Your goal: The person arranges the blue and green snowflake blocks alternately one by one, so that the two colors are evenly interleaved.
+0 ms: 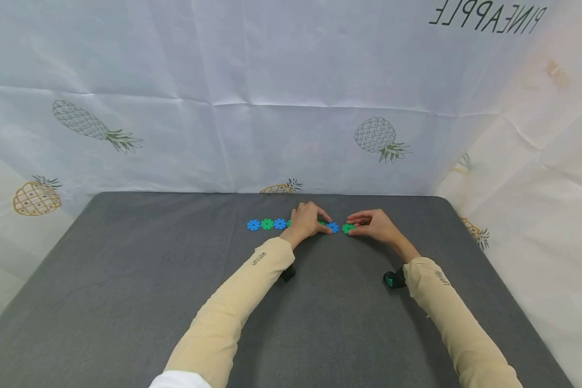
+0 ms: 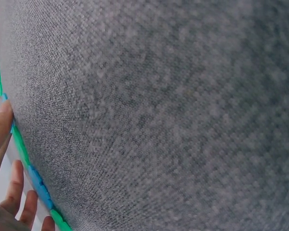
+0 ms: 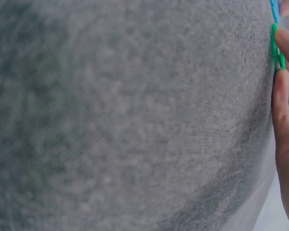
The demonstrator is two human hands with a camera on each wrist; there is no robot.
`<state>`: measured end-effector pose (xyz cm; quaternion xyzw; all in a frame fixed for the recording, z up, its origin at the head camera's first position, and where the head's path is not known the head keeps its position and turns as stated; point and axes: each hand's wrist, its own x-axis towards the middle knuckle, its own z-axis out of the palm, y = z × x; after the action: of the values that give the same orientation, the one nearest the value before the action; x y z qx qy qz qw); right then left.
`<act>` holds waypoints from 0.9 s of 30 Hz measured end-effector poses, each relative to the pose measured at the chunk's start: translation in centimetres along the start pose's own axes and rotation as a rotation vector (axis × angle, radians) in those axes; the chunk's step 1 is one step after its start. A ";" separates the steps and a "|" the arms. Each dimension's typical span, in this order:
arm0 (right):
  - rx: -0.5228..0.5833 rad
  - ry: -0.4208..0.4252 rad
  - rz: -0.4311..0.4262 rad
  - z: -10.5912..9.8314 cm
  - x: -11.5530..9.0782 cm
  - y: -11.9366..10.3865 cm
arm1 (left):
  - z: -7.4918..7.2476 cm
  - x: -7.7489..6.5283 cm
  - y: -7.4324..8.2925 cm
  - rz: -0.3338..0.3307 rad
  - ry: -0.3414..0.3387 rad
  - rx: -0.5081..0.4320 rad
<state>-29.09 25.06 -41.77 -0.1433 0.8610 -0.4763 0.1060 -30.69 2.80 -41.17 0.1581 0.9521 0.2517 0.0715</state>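
Note:
Notched plastic discs, blue and green by turns, lie in a row along the far part of the grey table. My left hand (image 1: 305, 220) reaches over the row and hides its middle. Its thumb and index finger pinch the blue disc (image 1: 333, 228) at the row's right end. Just right of that, my right hand (image 1: 377, 226) grips a green disc (image 1: 346, 229) between thumb and fingers, a small gap from the blue one. The right wrist view shows this green disc (image 3: 274, 43) edge-on, with the thumb on its near side.
At the row's left end are a blue disc (image 1: 253, 224), a green disc (image 1: 267, 223) and another blue disc (image 1: 279, 223). The grey table (image 1: 140, 280) meets a white pineapple-print curtain (image 1: 271, 145) behind. A dark wrist camera (image 1: 394, 279) hangs under the right wrist.

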 end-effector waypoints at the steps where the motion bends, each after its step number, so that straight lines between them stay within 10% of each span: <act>1: 0.000 -0.001 -0.003 0.0 0.0 -0.1 | 0.0 0.0 0.0 -0.001 0.001 0.001; 27: -0.110 0.029 -0.082 0.3 0.3 -0.3 | 0.0 -0.2 0.1 -0.004 0.003 -0.002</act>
<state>-29.19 24.58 -41.71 -0.1771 0.8808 -0.4342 0.0659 -30.44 2.85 -41.09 0.1558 0.9522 0.2529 0.0709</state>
